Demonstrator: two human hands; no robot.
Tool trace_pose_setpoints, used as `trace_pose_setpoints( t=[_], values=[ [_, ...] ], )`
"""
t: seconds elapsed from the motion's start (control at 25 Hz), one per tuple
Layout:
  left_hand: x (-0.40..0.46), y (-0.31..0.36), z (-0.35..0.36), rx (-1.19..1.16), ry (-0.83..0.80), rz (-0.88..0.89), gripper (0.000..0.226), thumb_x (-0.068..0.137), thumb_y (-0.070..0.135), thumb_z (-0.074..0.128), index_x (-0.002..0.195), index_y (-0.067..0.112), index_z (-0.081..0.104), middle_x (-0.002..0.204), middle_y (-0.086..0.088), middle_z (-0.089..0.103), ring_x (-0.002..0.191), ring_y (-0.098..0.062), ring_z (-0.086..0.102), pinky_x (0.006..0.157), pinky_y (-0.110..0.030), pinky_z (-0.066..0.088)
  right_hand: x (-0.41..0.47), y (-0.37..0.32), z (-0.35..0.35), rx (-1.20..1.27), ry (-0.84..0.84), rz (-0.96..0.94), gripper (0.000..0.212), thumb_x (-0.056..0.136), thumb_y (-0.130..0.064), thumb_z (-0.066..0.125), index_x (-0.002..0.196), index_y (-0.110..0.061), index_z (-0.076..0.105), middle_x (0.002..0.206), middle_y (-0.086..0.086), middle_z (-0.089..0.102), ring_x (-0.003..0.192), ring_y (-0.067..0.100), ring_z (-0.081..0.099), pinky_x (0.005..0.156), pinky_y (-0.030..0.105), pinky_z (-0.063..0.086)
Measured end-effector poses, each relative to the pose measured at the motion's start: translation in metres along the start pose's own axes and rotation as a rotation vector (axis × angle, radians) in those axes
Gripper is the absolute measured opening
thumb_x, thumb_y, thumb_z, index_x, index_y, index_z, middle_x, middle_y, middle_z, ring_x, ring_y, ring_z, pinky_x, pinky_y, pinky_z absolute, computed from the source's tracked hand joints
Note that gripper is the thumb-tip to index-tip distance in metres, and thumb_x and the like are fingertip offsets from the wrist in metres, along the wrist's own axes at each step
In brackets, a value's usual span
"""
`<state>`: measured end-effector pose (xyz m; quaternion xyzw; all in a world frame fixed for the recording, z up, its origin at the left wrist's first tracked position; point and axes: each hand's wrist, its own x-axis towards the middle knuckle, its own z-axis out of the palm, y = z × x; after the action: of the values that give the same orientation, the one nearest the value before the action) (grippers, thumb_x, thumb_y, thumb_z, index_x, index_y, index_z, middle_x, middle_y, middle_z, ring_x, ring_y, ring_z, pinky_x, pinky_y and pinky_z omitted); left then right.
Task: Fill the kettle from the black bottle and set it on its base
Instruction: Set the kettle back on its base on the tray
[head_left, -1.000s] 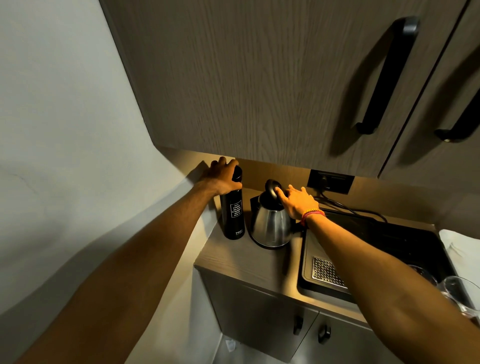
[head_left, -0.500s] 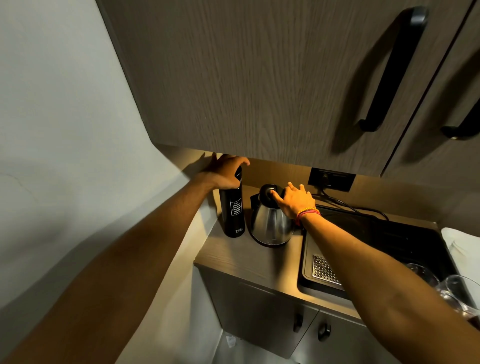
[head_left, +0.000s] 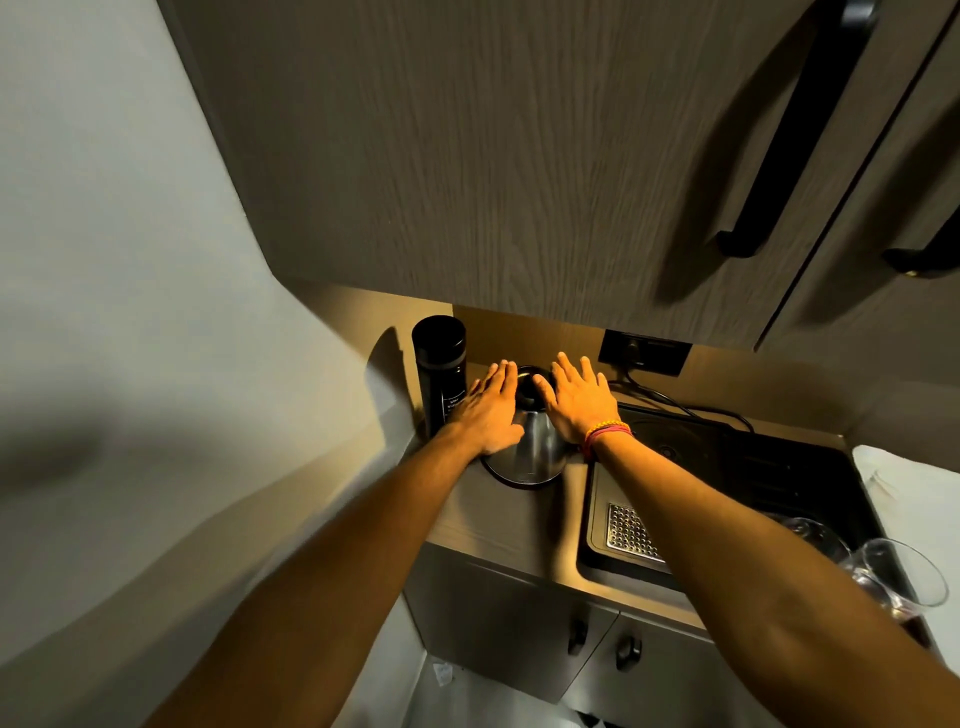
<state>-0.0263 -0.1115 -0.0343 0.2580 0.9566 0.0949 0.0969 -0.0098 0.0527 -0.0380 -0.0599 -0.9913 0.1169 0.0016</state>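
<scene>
A steel kettle (head_left: 535, 449) with a black lid (head_left: 529, 385) stands on the wooden counter (head_left: 498, 514), its base mostly hidden under it. The black bottle (head_left: 440, 371), capped and upright, stands just left of it by the wall. My left hand (head_left: 488, 410) lies flat against the kettle's left side, fingers spread, apart from the bottle. My right hand (head_left: 576, 397), with a red and yellow wristband, rests flat on the kettle's right side beside the lid. Neither hand grips anything.
A black sink (head_left: 727, 499) with a metal drain grid lies right of the kettle. A wall socket (head_left: 644, 351) with a cable sits behind. Glasses (head_left: 898, 571) stand at the right edge. Wall cabinets (head_left: 519, 156) hang low overhead.
My left hand has let go of the bottle's top and moved right onto the kettle. My right hand has shifted off the lid to the kettle's right side. The camera has tilted.
</scene>
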Motion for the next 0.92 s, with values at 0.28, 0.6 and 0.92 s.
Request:
trace_pose_setpoints(
  t=[0.28, 0.6, 0.92],
  values=[
    [0.003, 0.003, 0.009, 0.008, 0.071, -0.017, 0.102, 0.087, 0.016, 0.063, 0.156, 0.004, -0.010, 0.166, -0.015, -0.010, 0.153, -0.025, -0.010, 0.124, -0.038, -0.002, -0.007, -0.001, -0.008, 0.036, -0.013, -0.006, 0.073, 0.096, -0.059, 0.016, 0.154, -0.015, 0.014, 0.164, 0.003, 0.006, 0.151, 0.028, 0.000, 0.123, 0.048, 0.009],
    [0.009, -0.002, 0.015, 0.074, 0.053, -0.005, 0.116, 0.082, 0.037, 0.072, 0.155, 0.001, -0.010, 0.165, -0.019, -0.006, 0.153, -0.029, -0.006, 0.124, -0.040, 0.001, -0.034, -0.019, -0.041, -0.003, -0.076, -0.004, 0.068, 0.100, -0.052, 0.021, 0.152, -0.009, 0.021, 0.163, 0.007, 0.011, 0.151, 0.027, 0.003, 0.123, 0.047, 0.010],
    [0.023, 0.005, -0.005, -0.003, 0.040, -0.047, 0.126, 0.066, 0.056, 0.084, 0.154, -0.001, 0.014, 0.153, -0.025, 0.034, 0.140, -0.039, 0.036, 0.111, -0.045, 0.036, -0.065, -0.019, -0.085, 0.119, -0.225, -0.045, 0.055, 0.097, -0.039, 0.046, 0.134, 0.001, 0.042, 0.137, 0.019, 0.048, 0.123, 0.029, 0.044, 0.105, 0.038, 0.037]
  ],
)
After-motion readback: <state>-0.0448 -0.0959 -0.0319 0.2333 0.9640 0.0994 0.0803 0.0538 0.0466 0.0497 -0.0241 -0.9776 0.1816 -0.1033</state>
